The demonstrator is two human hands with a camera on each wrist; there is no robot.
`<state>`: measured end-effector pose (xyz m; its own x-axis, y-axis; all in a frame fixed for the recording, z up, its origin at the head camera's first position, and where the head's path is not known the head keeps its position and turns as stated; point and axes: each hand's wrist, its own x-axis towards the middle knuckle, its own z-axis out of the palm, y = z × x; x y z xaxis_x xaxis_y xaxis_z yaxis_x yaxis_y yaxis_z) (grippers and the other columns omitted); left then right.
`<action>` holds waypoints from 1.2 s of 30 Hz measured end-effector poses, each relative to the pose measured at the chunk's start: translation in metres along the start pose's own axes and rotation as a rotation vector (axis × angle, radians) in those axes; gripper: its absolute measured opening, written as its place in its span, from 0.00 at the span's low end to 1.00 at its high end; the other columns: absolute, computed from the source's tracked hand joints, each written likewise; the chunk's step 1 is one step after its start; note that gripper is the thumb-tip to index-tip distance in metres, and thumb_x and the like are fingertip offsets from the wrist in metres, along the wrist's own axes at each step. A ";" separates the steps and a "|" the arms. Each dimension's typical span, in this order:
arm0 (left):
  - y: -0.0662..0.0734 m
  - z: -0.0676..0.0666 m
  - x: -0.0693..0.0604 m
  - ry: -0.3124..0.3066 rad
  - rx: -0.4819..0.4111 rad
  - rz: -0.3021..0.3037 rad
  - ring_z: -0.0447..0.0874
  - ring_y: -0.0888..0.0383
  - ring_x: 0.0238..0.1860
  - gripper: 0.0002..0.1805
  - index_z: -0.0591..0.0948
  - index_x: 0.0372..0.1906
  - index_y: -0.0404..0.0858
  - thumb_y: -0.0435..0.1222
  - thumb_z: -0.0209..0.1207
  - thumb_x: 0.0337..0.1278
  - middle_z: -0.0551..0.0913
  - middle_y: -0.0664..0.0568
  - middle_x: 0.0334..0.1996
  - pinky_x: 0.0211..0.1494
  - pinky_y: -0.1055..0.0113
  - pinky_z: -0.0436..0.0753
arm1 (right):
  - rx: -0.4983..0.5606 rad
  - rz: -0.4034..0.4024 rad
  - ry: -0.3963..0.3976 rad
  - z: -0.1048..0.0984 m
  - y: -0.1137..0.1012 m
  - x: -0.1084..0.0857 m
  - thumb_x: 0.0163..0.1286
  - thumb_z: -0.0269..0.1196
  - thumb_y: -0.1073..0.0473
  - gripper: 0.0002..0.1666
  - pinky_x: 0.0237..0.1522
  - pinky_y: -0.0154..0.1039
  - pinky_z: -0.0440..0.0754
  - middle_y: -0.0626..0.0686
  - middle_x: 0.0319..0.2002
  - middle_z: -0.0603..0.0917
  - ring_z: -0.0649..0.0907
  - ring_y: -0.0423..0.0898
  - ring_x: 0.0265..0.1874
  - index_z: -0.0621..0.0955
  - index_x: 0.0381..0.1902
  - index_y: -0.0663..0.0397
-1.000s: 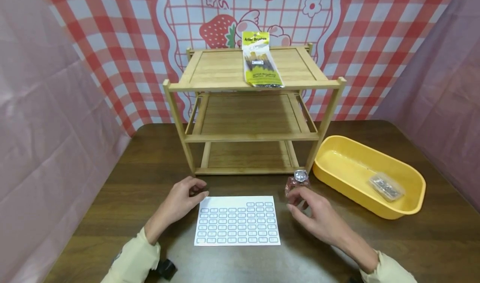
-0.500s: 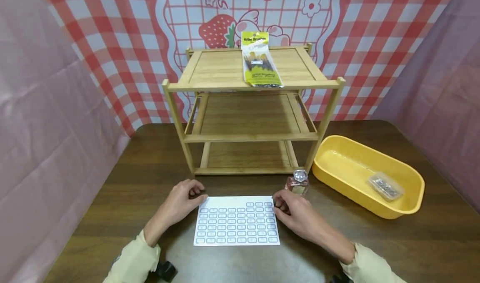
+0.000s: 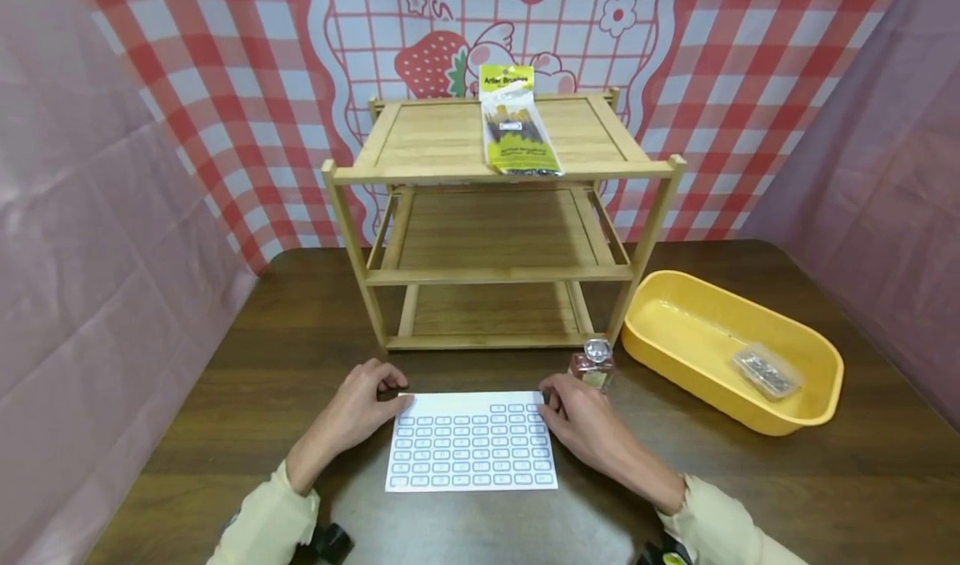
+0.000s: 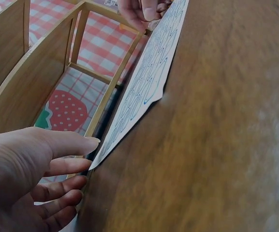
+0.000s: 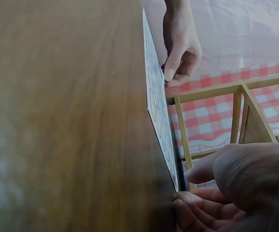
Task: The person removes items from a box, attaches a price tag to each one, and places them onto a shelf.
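Note:
A white sheet of blue-bordered labels (image 3: 471, 443) lies flat on the table between the hands; part of its top row is blank. At its top left corner is my left hand (image 3: 358, 404), the thumb by the corner and the fingers relaxed. My right hand (image 3: 585, 419) is at the top right corner, with thumb and forefinger apart in the right wrist view (image 5: 236, 188). Just behind that hand stands a pink perfume bottle (image 3: 592, 369) with a clear faceted cap, its lower part hidden. A pack of artist brushes (image 3: 519, 144) bears a small label.
A three-tier wooden shelf (image 3: 498, 275) stands behind the sheet, with the brush pack on its top. To the right is a yellow tub (image 3: 675, 344) holding a clear box (image 3: 767, 371) of small silvery pieces. A checked cloth (image 3: 277, 123) hangs behind.
My right hand has moved left from the perfume bottle to the sheet's top right corner. The left hand has stayed at the left corner. The sheet has hardly moved.

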<state>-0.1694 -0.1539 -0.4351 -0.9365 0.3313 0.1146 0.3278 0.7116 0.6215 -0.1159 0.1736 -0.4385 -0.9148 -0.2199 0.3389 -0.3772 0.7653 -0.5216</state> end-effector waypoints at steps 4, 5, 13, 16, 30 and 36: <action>0.001 0.000 -0.001 -0.012 0.003 -0.016 0.75 0.52 0.43 0.09 0.86 0.42 0.36 0.34 0.72 0.59 0.79 0.50 0.38 0.48 0.54 0.76 | -0.008 0.029 -0.026 0.001 -0.001 0.001 0.61 0.72 0.71 0.11 0.25 0.34 0.75 0.43 0.24 0.74 0.74 0.37 0.23 0.83 0.41 0.62; 0.001 0.000 -0.001 -0.014 0.002 -0.019 0.75 0.52 0.43 0.09 0.85 0.42 0.36 0.34 0.72 0.59 0.79 0.49 0.38 0.48 0.54 0.76 | -0.011 0.038 -0.033 0.001 -0.002 0.001 0.61 0.71 0.71 0.11 0.24 0.34 0.74 0.43 0.23 0.74 0.73 0.38 0.23 0.83 0.41 0.62; 0.002 0.000 -0.001 -0.014 -0.002 -0.025 0.74 0.51 0.42 0.09 0.84 0.39 0.37 0.33 0.73 0.57 0.78 0.49 0.38 0.48 0.55 0.74 | -0.028 0.075 -0.038 0.002 -0.001 0.003 0.61 0.71 0.71 0.12 0.22 0.35 0.72 0.43 0.21 0.73 0.73 0.38 0.21 0.83 0.42 0.63; 0.003 0.001 -0.001 -0.015 -0.007 -0.027 0.74 0.51 0.42 0.08 0.84 0.37 0.37 0.31 0.73 0.57 0.77 0.49 0.37 0.48 0.55 0.74 | -0.028 0.077 -0.043 0.001 -0.001 0.003 0.61 0.71 0.71 0.12 0.22 0.35 0.73 0.44 0.21 0.73 0.73 0.39 0.20 0.82 0.42 0.62; 0.005 0.002 0.000 -0.049 -0.043 0.002 0.74 0.54 0.39 0.10 0.78 0.33 0.38 0.27 0.70 0.59 0.77 0.51 0.34 0.45 0.58 0.76 | -0.017 0.087 -0.089 -0.001 -0.003 0.005 0.63 0.69 0.71 0.10 0.24 0.37 0.73 0.42 0.22 0.73 0.73 0.38 0.21 0.80 0.38 0.57; 0.006 0.002 -0.001 -0.080 -0.046 0.000 0.73 0.57 0.34 0.07 0.81 0.33 0.37 0.27 0.69 0.61 0.76 0.53 0.31 0.40 0.61 0.75 | -0.005 0.104 -0.111 -0.001 -0.004 0.005 0.65 0.69 0.70 0.09 0.25 0.37 0.74 0.43 0.23 0.74 0.74 0.39 0.22 0.80 0.35 0.54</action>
<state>-0.1658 -0.1487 -0.4327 -0.9229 0.3813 0.0533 0.3201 0.6830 0.6565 -0.1185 0.1706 -0.4340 -0.9595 -0.2040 0.1944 -0.2786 0.7906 -0.5453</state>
